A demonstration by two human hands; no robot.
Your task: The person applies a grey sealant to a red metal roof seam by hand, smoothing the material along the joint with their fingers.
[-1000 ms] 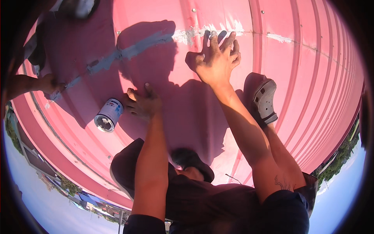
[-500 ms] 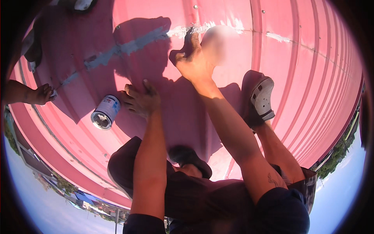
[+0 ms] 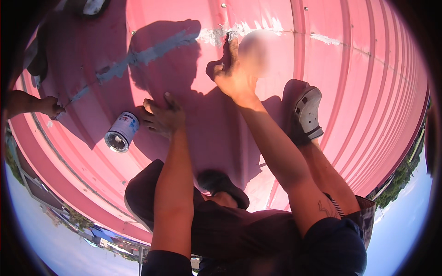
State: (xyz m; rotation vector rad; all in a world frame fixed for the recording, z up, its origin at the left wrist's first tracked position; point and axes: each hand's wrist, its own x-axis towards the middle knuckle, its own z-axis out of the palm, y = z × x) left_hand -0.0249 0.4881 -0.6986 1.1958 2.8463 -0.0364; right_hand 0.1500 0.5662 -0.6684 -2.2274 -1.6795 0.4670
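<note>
My right hand (image 3: pixel 234 79) reaches to a seam in the pink metal roof, its index finger stretched onto a smear of grey-white sealant (image 3: pixel 212 37) and its thumb apart. A blurred oval patch hides its other fingers. My left hand (image 3: pixel 162 116) lies on the shaded roof with fingers spread, holding nothing. Just left of it, a tin can (image 3: pixel 122 131) with a white-and-blue label lies on its side or tilted, its silvery end toward me. A grey band of sealant (image 3: pixel 154 53) runs along the seam through the shadow.
Ribbed pink roofing (image 3: pixel 331 119) spreads around me, with raised ribs and screws. Another person's hand (image 3: pixel 51 106) touches the seam's left end. My grey clog (image 3: pixel 308 112) stands at right, a dark shoe (image 3: pixel 223 186) below. The roof edge curves along the lower left.
My right fingertip has slid a little to the right along the seam. My left hand stays beside the can. The other person's hand has shifted slightly, and the whole view has drifted slightly.
</note>
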